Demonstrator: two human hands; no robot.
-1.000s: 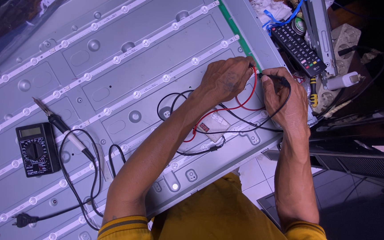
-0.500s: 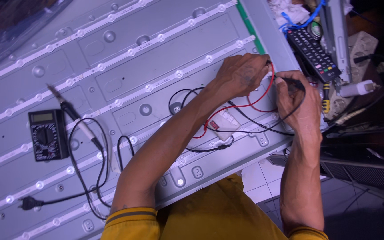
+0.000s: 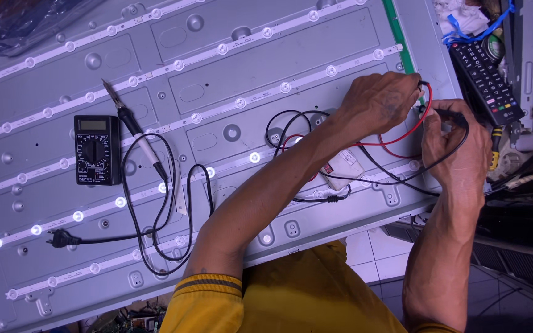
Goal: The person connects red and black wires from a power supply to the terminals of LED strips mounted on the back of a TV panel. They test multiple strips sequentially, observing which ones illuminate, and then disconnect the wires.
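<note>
Both hands are at the far right edge of the metal backlight panel [image 3: 229, 74]: left hand [image 3: 380, 102] pinches the red probe wire [image 3: 411, 132], right hand [image 3: 458, 145] grips the black probe [image 3: 448, 114]. Multimeter [image 3: 97, 150] and soldering iron [image 3: 134, 126] lie well apart on the left, with one LED strip [image 3: 118, 201] lit.

black multimeter [image 3: 97, 150] | soldering iron [image 3: 136, 129] beside it | remote control [image 3: 486, 82] | black plug [image 3: 58, 237]

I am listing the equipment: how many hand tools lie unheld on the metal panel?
2. A black multimeter lies at the left of the panel; a soldering iron lies just right of it. The arms may hide others.
</note>
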